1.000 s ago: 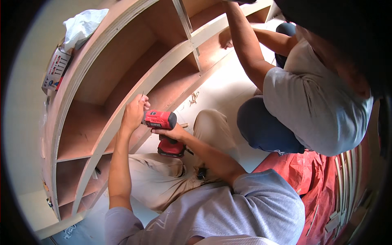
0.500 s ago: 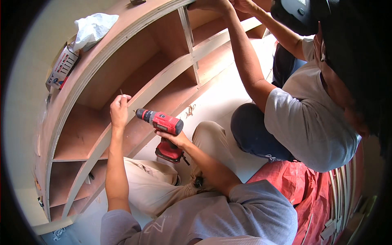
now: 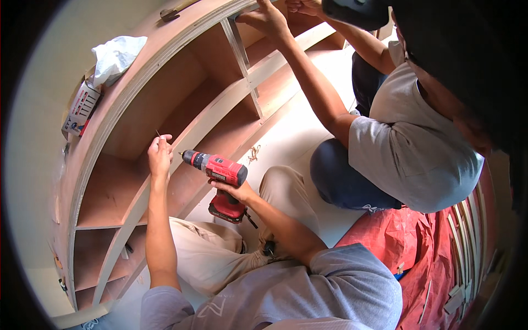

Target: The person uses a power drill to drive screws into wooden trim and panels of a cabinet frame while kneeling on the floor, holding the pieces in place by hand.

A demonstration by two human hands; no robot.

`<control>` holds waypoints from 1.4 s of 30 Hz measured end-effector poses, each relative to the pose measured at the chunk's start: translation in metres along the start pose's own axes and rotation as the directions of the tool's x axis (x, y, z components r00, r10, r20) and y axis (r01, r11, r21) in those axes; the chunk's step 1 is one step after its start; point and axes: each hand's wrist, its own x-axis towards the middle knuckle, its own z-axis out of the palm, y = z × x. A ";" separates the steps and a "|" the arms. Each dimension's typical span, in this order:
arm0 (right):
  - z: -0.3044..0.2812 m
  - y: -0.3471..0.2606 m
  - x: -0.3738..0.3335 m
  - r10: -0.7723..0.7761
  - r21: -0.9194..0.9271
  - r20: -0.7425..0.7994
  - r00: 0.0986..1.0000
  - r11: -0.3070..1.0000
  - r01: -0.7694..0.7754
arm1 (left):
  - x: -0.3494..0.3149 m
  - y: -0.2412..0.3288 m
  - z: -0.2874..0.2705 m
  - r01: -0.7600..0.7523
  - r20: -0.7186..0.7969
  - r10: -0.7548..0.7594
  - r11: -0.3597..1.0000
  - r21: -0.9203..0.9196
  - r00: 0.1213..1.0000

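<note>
A red and black cordless drill (image 3: 224, 169) is gripped at its handle by my right hand (image 3: 237, 192). Its chuck points left toward the curved pale wooden rail (image 3: 212, 109) of the cabinet. Raised at the left end of that rail, my left hand (image 3: 160, 157) pinches a thin pointed piece, probably a screw (image 3: 158, 132), between fingertips and thumb. The drill's tip is a little to the right of my left hand, apart from it. Behind the rail lies an open wooden compartment (image 3: 165, 107) of the cabinet.
A co-worker (image 3: 410, 137) crouches at the right, hands at the cabinet's far top. On the cabinet top lie a screw box (image 3: 82, 110), a white plastic bag (image 3: 118, 58) and a hammer (image 3: 170, 14). Red sheeting (image 3: 385, 236) and wooden strips (image 3: 470, 236) lie at the lower right.
The view has shifted slightly, bringing more of the hammer into sight. My hands keep nearly the same pose with the screw and drill. The co-worker's near hand has opened somewhat.
</note>
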 end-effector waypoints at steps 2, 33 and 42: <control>0.000 -0.006 0.001 -0.014 0.015 -0.001 1.000 1.000 0.014 | 0.001 0.004 0.004 0.002 0.009 -0.002 1.000 -0.004 1.000; 0.016 0.014 0.012 -0.095 0.071 0.020 0.995 0.993 0.094 | 0.002 -0.032 -0.017 0.313 0.173 -0.263 0.848 -0.428 0.949; 0.016 0.020 0.014 -0.067 -0.005 0.071 0.995 0.998 0.067 | -0.002 -0.036 -0.019 0.398 0.261 -0.304 0.762 -0.511 0.916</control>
